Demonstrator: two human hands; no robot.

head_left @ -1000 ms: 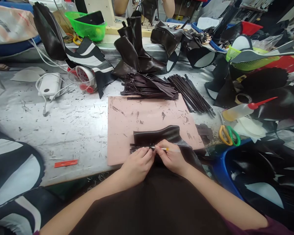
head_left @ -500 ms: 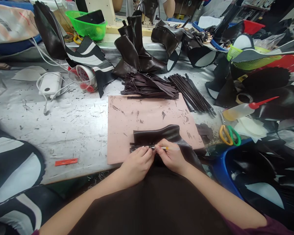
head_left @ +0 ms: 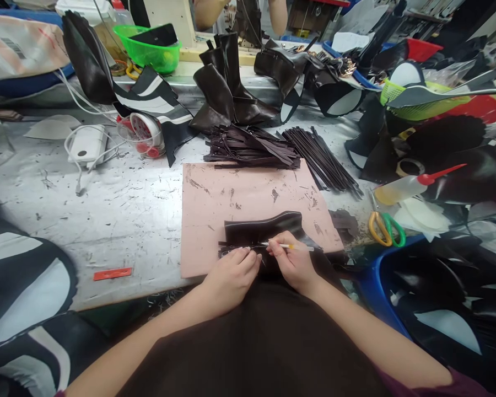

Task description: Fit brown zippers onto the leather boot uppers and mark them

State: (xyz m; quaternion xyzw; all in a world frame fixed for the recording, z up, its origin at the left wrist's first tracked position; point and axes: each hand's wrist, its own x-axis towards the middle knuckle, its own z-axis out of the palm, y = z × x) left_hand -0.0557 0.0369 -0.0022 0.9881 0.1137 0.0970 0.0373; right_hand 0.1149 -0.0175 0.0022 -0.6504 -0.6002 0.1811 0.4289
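A dark brown leather boot upper point(head_left: 264, 225) lies across the pink board point(head_left: 206, 204), its lower part hanging over the near edge. Along it runs a dark zipper point(head_left: 225, 248), partly under my fingers. My left hand point(head_left: 233, 273) is closed, fingertips together and pressing the zipper and leather down. In my right hand point(head_left: 291, 264) is a slim pen point(head_left: 287, 246) with a yellow band, pinched between thumb and fingers. Its tip points left, close to the zipper; I cannot tell whether it touches. The leather beneath both hands is hidden.
A pile of zippers point(head_left: 252, 148) lies on the board's far edge, with a bundle of dark strips point(head_left: 324, 160) beside it. Scissors point(head_left: 386, 226), a glue bottle point(head_left: 400, 190) and a blue tub point(head_left: 376, 292) are at right. Finished-looking boots point(head_left: 215, 91) stand behind; another person's arm point(head_left: 278, 16) shows beyond.
My right hand has shifted slightly right and away from my left fingers, so the pen's tip now shows. My left hand has stayed in place.
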